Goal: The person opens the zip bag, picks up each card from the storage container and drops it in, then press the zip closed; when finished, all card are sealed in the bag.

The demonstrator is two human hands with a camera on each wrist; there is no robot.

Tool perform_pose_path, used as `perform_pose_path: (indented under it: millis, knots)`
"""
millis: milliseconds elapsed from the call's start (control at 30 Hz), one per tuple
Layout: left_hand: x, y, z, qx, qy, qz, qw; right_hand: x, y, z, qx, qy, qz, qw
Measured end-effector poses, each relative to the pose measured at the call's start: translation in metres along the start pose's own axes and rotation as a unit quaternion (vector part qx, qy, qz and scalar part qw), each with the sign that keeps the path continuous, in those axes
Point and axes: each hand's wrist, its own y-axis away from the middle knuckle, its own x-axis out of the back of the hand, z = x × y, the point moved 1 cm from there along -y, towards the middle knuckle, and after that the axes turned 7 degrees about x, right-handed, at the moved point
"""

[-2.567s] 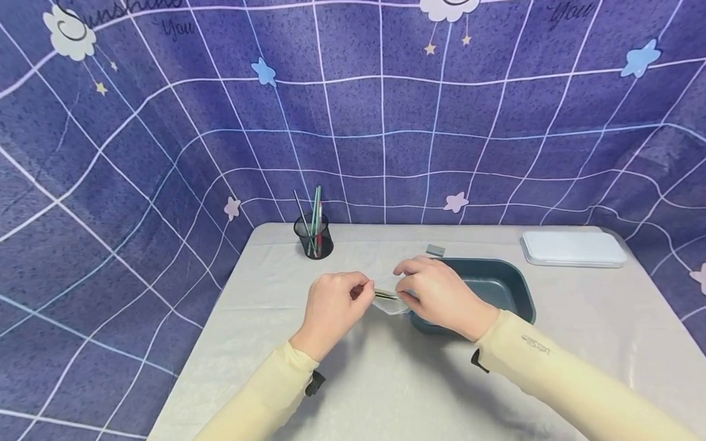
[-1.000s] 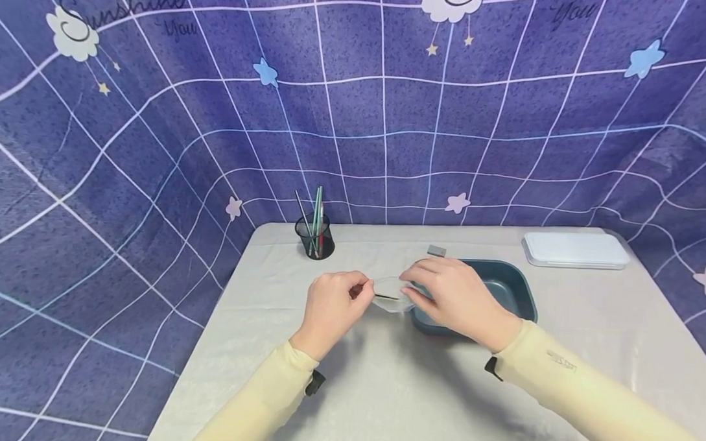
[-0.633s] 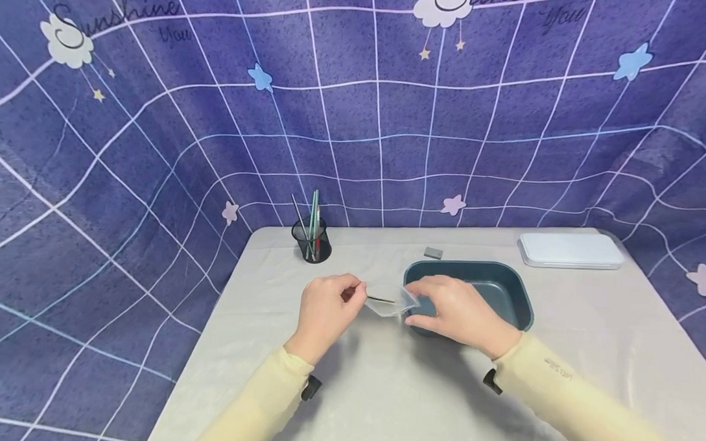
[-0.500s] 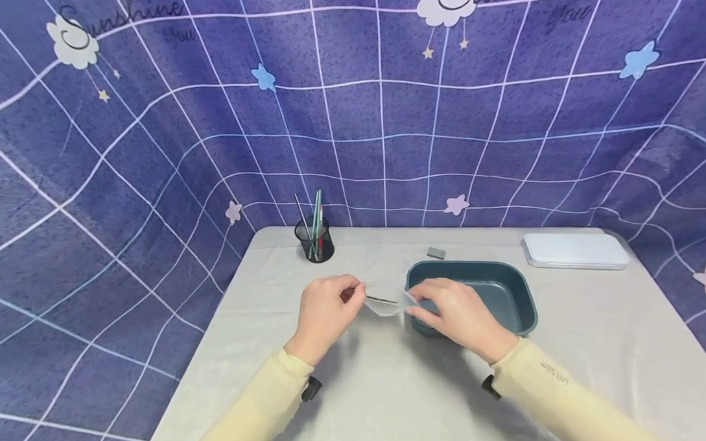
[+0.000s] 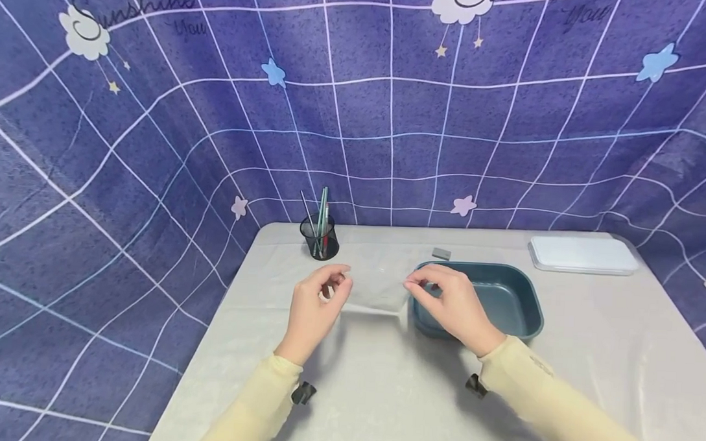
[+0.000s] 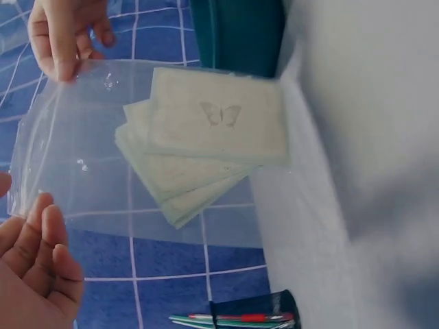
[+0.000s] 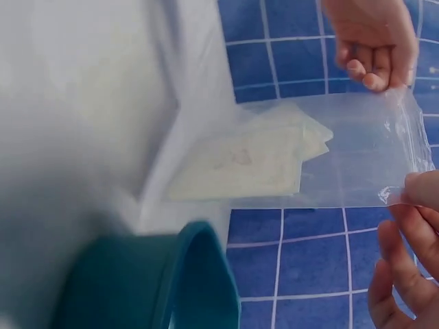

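Note:
A clear plastic bag (image 5: 378,291) hangs between my two hands above the table, its top edge spread flat. My left hand (image 5: 313,313) pinches one upper corner between thumb and fingers. At the opposite upper corner, my right hand (image 5: 456,308) pinches the plastic in the same way. Inside the bag, several pale rectangular cards (image 6: 219,120) lie fanned at the bottom end, best seen in the left wrist view. The front one bears a small grey butterfly print. In the right wrist view the same cards (image 7: 240,161) show through the plastic, overlapping one another.
Just right of the bag is a dark teal bin (image 5: 502,303). Behind it lies a small grey block (image 5: 441,253). A black mesh pen cup (image 5: 323,242) with pencils stands back left, and a white flat case (image 5: 582,255) back right. A patterned curtain (image 5: 386,105) backs the table.
Earlier the bag's mouth gaped, with the right fingers at its rim and a thin dark-edged stack near the left fingertips. Now the mouth is drawn flat and the bag hangs down.

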Motion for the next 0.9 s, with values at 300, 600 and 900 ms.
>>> perform_pose_path:
  millis: [300, 600, 900]
  knots:
    - [0.003, -0.010, -0.011, 0.067, 0.096, -0.024, 0.9928, -0.008, -0.009, -0.002, -0.040, -0.053, 0.018, 0.9976]
    - [0.006, -0.012, -0.022, 0.087, 0.039, -0.083, 0.9919, -0.010, -0.008, 0.001, -0.065, -0.056, 0.008, 0.9963]
    - [0.008, -0.011, -0.023, 0.061, 0.005, -0.081, 0.9948, -0.009, -0.009, 0.006, -0.047, -0.045, 0.008, 0.9979]
